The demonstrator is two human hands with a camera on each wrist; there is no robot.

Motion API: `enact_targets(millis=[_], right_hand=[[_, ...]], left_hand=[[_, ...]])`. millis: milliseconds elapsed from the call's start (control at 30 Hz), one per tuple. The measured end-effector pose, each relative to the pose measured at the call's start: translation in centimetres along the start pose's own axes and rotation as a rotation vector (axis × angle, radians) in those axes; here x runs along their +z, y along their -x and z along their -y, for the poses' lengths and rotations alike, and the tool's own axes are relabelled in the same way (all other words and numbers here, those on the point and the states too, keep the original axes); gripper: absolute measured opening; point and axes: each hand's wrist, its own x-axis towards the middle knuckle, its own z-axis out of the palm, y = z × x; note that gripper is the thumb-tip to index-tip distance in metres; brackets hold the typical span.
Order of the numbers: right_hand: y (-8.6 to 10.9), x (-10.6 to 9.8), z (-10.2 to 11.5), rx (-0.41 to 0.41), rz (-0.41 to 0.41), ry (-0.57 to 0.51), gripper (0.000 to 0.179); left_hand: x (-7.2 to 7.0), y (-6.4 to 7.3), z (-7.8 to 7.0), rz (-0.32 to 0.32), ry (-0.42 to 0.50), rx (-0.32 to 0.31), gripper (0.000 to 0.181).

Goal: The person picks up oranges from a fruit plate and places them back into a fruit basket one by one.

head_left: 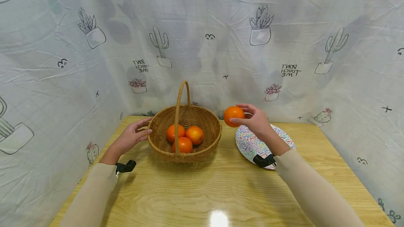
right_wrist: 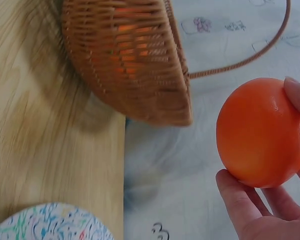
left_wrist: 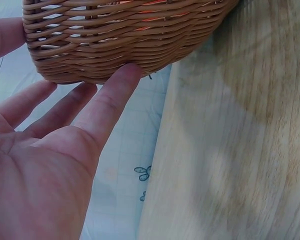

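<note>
A round wicker basket (head_left: 202,151) with a tall arched handle stands on the table in the head view. Inside lie three oranges (head_left: 194,135). My left hand (head_left: 130,136) touches the basket's left side near the rim, fingers fairly straight. In the left wrist view the thumb (left_wrist: 112,97) rests against the outer weave (left_wrist: 135,42). My right hand (head_left: 257,122) holds another orange (head_left: 233,116) in the air, right of the basket, pinched between thumb and fingers. The right wrist view shows this smooth orange (right_wrist: 260,135) apart from the basket (right_wrist: 130,65).
A round plate with a colourful squiggle pattern (head_left: 247,143) lies on the table, below and behind my right forearm. The wooden table (head_left: 189,188) meets a pale cloth backdrop (head_left: 214,55) printed with potted plants at the back and sides.
</note>
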Motion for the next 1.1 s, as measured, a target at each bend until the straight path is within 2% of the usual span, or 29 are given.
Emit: enact_targets(millis=[433,1100], right_hand=[[-1.5,3.7,2.2,-0.015,0.051,-0.027,0.063],[-3.9,8.1,3.1,0.010,0.036,-0.015,0.065]], left_hand=[[0.0,0.1,0.0,0.008,-0.006,-0.001,0.073],[0.1,0.1,-0.1,0.009,0.004,0.007,0.072]])
